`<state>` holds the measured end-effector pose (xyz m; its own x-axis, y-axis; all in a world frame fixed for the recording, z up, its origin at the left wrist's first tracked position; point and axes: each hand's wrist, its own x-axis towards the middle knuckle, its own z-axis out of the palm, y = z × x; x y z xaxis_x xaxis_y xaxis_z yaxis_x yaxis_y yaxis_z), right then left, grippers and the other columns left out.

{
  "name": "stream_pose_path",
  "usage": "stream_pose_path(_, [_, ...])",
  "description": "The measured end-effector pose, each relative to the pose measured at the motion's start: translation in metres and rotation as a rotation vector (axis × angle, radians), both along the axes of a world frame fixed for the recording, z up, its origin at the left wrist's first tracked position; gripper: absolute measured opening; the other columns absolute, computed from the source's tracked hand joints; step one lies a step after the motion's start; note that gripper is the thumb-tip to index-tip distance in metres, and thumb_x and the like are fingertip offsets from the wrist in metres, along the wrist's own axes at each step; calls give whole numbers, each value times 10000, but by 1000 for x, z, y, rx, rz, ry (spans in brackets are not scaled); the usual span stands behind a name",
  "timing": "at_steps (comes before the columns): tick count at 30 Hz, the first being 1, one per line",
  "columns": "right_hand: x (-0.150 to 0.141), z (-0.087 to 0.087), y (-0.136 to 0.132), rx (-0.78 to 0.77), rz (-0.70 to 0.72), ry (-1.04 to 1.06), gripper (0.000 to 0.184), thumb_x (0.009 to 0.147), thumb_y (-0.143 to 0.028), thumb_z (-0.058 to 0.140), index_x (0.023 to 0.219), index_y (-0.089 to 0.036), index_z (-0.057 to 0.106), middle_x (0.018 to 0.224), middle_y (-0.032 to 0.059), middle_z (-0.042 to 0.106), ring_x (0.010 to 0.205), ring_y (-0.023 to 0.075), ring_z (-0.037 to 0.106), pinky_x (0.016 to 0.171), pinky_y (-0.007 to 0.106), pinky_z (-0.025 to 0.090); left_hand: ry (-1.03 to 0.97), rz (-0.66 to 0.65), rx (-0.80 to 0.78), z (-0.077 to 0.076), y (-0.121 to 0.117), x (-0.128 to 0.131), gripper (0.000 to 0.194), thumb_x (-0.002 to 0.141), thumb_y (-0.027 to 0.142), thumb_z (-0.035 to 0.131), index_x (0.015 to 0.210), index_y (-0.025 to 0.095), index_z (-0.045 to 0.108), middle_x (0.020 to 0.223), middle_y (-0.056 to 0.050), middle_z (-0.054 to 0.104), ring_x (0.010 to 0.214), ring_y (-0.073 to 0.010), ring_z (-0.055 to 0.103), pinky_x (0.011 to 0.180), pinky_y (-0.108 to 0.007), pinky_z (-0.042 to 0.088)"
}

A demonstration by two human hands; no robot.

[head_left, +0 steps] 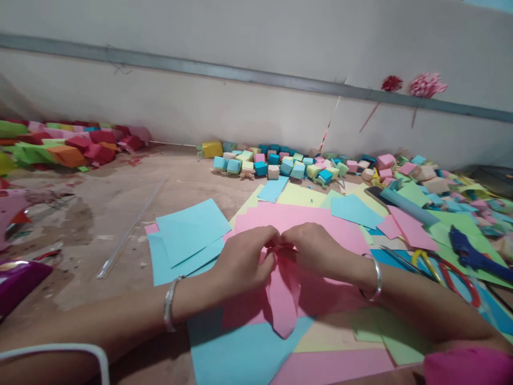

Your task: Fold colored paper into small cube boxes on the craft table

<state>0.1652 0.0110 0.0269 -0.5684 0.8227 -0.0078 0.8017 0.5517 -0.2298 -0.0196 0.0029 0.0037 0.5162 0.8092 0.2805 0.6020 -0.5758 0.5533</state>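
A folded piece of pink paper (pixel 284 299) hangs between my hands, its pointed end toward me. My left hand (pixel 250 259) is closed on its upper part, thumb pressed against the fingers. From the other side my right hand (pixel 315 248) pinches the same paper, and the fingertips of both hands meet at its top. Exactly how the fingers grip there is partly hidden. Beneath them lies a large pink sheet (pixel 340 227) over blue, yellow and green sheets. Two light blue squares of paper (pixel 192 230) lie left of my left hand.
Scissors (pixel 457 278) and a dark blue glue gun (pixel 476 251) lie at the right. Several small folded paper boxes (pixel 272 159) line the wall; a colourful paper pile (pixel 80 147) sits at the far left. A clear stick (pixel 132 230) lies on the left.
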Motion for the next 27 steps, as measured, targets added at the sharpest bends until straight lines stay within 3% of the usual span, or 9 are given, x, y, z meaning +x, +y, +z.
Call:
stream_pose_path(3, [-1,-5,0,64,-12,-14,164,858,-210,584,732,-174,683,676,42,672,596,136,550,551,254,254,-80,13,-142,3,-1,1,244,694,87,497,902,207,539,881,-19,645,785,-176,583,674,-295,442])
stream_pose_path(6, [-1,-11,-1,142,14,10,198,857,-225,571,687,-172,657,642,30,658,553,122,508,530,258,214,-77,23,-182,5,-2,2,227,690,125,542,903,204,542,904,-30,641,802,-190,584,694,-315,460])
stream_pose_path(11, [-1,-11,-6,259,36,-86,198,774,-103,553,586,-156,586,580,30,611,516,120,457,525,277,176,36,54,35,5,1,0,64,747,159,534,793,194,561,822,-43,627,790,-202,572,683,-324,440])
stream_pose_path(15, [-7,-9,-12,272,84,-98,182,792,-73,522,656,-151,613,645,46,638,552,141,487,539,292,203,88,26,205,2,0,-2,96,740,112,503,702,185,551,787,-53,620,776,-196,568,657,-303,424])
stream_pose_path(20, [-9,-15,-10,235,110,-69,136,791,-88,541,703,-150,625,651,37,641,535,134,474,520,285,193,16,1,204,1,-5,2,119,730,93,488,663,190,503,744,-37,564,732,-176,517,642,-297,400])
stream_pose_path(23, [-6,-17,-6,243,69,-56,167,766,-79,535,634,-154,603,595,27,620,512,127,455,505,274,177,-282,8,-104,5,-4,5,79,730,144,546,789,190,523,861,-43,581,844,-188,550,746,-318,450])
stream_pose_path(27, [-4,-15,-2,214,15,-15,174,768,-69,524,657,-148,632,630,37,647,551,128,489,520,261,205,-785,96,-859,3,5,9,267,844,394,560,1010,186,546,1060,-74,613,1016,-213,598,864,-341,492])
